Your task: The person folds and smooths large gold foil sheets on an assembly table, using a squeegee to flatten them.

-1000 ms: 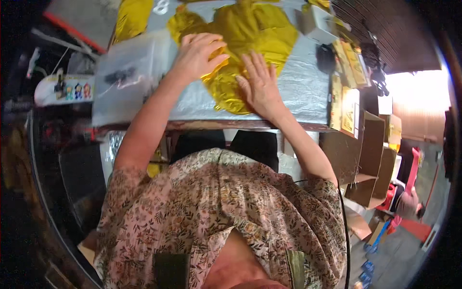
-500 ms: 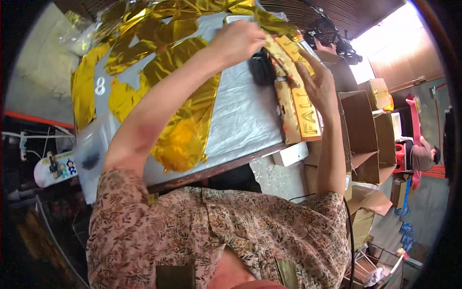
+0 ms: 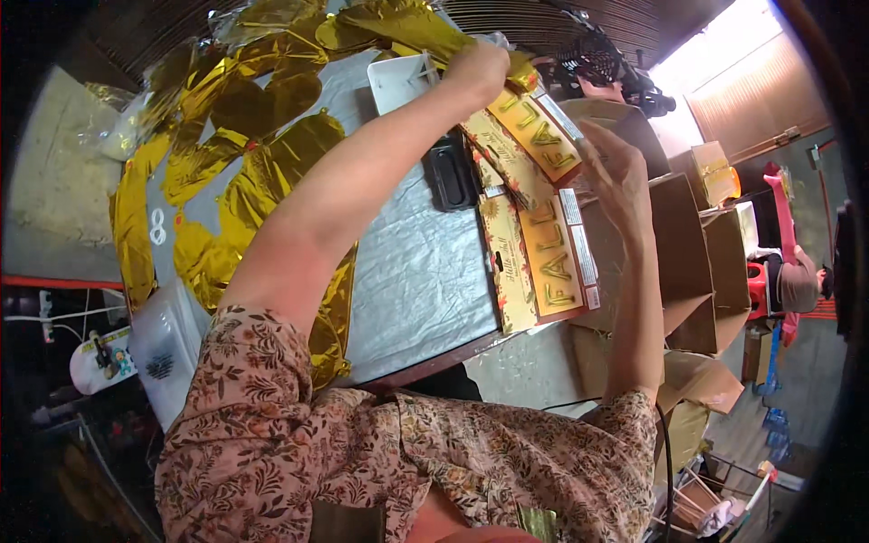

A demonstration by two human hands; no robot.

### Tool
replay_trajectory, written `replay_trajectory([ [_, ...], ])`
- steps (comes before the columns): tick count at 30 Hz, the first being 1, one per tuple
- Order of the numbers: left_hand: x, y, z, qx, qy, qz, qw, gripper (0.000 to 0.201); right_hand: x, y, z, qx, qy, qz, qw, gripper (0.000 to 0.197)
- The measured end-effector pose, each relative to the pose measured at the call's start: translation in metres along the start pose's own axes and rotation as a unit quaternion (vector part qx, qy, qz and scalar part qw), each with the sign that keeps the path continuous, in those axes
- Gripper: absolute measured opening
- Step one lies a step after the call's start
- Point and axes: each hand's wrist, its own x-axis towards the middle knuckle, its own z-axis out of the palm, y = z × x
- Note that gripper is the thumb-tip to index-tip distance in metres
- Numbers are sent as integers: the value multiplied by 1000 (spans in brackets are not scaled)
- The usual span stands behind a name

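Note:
Two flat printed packages lie at the table's right edge, an upper yellow one (image 3: 532,131) overlapping a lower one (image 3: 550,258). Each has a cream header panel and pictured gold letter balloons. My left hand (image 3: 480,72) is closed at the far end of the upper package, beside crumpled gold foil (image 3: 407,25); what its fingers hold is hidden. My right hand (image 3: 620,172) is beside the upper package's right edge, fingers stretched and bent, apparently holding nothing. A black plastic tray (image 3: 450,172) sits left of the packages. Beyond my left forearm stands a white tray (image 3: 396,86).
Gold foil balloons (image 3: 262,109) spread over the left and far side of the silver-covered table (image 3: 407,299). A clear plastic bag (image 3: 167,344) hangs at the left corner. Open cardboard boxes (image 3: 683,244) stand on the right. A black fan (image 3: 593,59) is behind. Another person (image 3: 797,285) sits far right.
The view has shifted. The upper package now lies angled, with both packages' faces showing more fully. The white tray shows more, and my right hand has come away from the package.

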Motion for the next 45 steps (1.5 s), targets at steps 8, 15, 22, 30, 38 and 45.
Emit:
replay_trajectory([
  [8, 49, -83, -47, -213, -44, -153, 964, 44, 86, 17, 17, -70, 63, -83, 992, 39],
  [15, 46, -52, -92, -343, -38, -158, 925, 21, 161, 21, 69, -91, 117, -144, 978, 65],
  [22, 79, -158, -163, -442, 130, -167, 872, 20, 190, 30, 126, -351, -126, -184, 909, 43],
  [30, 22, -288, -383, -325, 484, -183, 791, 20, 182, 22, 125, -333, -139, -98, 928, 47],
  [38, -99, -246, -531, -702, 83, -156, 690, 13, 159, -66, 132, -208, -109, -135, 963, 75],
  [45, -154, -79, -459, -319, 378, -108, 862, 16, 87, -302, 162, 21, 197, -520, 831, 77],
])
